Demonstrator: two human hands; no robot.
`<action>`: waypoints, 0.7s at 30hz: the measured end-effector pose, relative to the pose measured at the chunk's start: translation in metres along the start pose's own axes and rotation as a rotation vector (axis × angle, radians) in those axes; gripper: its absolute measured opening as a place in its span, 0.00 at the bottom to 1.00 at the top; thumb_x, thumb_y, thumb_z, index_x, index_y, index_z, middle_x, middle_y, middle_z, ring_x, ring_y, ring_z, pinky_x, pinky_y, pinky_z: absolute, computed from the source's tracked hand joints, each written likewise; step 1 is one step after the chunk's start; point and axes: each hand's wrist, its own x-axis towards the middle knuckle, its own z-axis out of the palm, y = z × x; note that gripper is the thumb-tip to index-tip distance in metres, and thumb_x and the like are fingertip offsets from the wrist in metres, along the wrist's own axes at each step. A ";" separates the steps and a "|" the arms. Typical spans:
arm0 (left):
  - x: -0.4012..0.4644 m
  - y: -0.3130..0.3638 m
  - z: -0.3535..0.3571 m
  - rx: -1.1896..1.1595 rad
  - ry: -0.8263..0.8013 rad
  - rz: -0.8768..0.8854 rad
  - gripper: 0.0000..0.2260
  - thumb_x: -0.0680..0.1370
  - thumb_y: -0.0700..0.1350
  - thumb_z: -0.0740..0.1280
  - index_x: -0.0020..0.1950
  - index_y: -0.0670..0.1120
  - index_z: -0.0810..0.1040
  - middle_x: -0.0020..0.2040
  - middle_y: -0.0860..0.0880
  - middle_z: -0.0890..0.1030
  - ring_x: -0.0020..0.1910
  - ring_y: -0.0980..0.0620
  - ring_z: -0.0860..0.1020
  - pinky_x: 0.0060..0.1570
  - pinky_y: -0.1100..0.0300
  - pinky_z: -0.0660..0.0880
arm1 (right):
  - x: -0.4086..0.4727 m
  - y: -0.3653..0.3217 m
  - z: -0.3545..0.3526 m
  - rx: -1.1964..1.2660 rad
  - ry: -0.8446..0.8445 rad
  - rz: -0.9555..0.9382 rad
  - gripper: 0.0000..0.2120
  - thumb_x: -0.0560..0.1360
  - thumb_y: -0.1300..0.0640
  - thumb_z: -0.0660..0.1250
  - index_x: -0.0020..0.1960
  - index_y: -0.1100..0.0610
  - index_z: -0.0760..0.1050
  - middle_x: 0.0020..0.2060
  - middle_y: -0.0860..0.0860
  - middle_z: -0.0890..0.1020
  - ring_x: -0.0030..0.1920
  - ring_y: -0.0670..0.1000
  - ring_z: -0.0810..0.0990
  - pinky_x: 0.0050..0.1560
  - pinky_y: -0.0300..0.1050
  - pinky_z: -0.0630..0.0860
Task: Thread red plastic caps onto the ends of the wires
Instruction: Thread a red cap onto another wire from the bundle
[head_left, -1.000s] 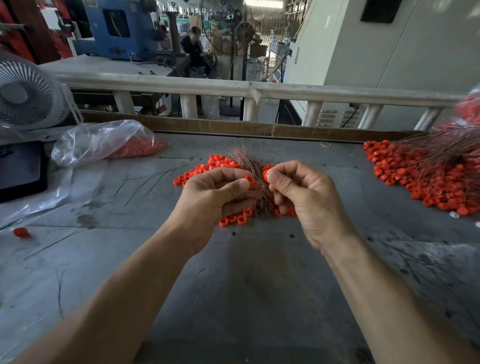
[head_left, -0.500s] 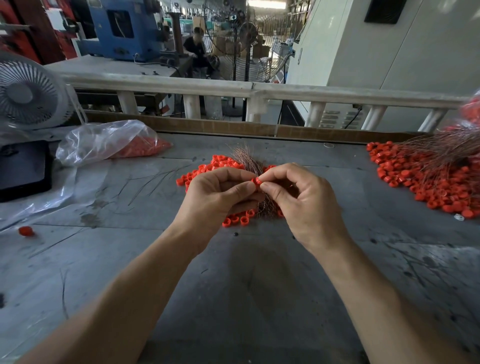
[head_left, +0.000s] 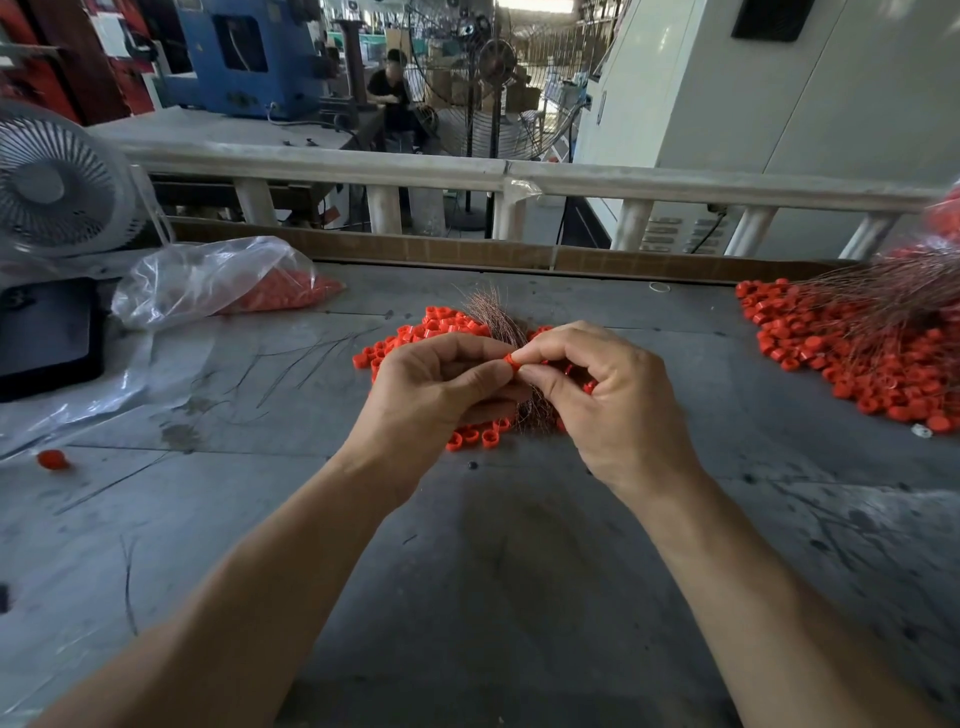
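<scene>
A small red cap (head_left: 510, 359) is pinched between the thumb and forefinger of my right hand (head_left: 608, 405), with the thumb tip of my left hand (head_left: 436, 389) pressed against it. My left hand's curled fingers grip a bundle of thin copper wires (head_left: 493, 317) that fans out behind both hands. Whether a wire end is in the cap is hidden by my fingers. A pile of loose red caps (head_left: 415, 338) lies on the grey table (head_left: 493, 571) under and behind my hands.
At the right edge lies a large heap of capped wires (head_left: 857, 353). A clear plastic bag with red caps (head_left: 218, 280) sits at the left, beside a white fan (head_left: 57, 182) and a black tray (head_left: 47, 332). One stray cap (head_left: 52, 459) lies far left.
My hands came together: the right hand's thumb and forefinger now pinch a red cap at the left thumb tip. The view shifted slightly.
</scene>
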 end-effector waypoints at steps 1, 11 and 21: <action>0.000 0.000 0.000 -0.012 0.001 -0.012 0.09 0.78 0.38 0.70 0.57 0.37 0.82 0.48 0.38 0.86 0.48 0.45 0.86 0.48 0.57 0.83 | 0.000 0.000 0.000 -0.001 -0.003 -0.002 0.04 0.74 0.64 0.76 0.48 0.56 0.86 0.45 0.47 0.85 0.49 0.45 0.83 0.52 0.38 0.78; 0.002 0.000 -0.003 -0.165 -0.022 -0.148 0.08 0.76 0.42 0.71 0.53 0.41 0.82 0.47 0.42 0.81 0.45 0.48 0.79 0.43 0.58 0.78 | 0.000 -0.012 0.013 -0.316 0.003 -0.062 0.06 0.75 0.57 0.74 0.51 0.53 0.81 0.48 0.47 0.81 0.52 0.51 0.79 0.48 0.53 0.78; 0.003 -0.001 -0.005 -0.209 -0.036 -0.223 0.10 0.75 0.44 0.71 0.53 0.41 0.84 0.49 0.42 0.83 0.44 0.50 0.80 0.45 0.55 0.78 | -0.003 -0.012 0.014 -0.350 0.023 -0.084 0.03 0.77 0.58 0.73 0.49 0.55 0.80 0.47 0.47 0.80 0.51 0.51 0.77 0.46 0.52 0.78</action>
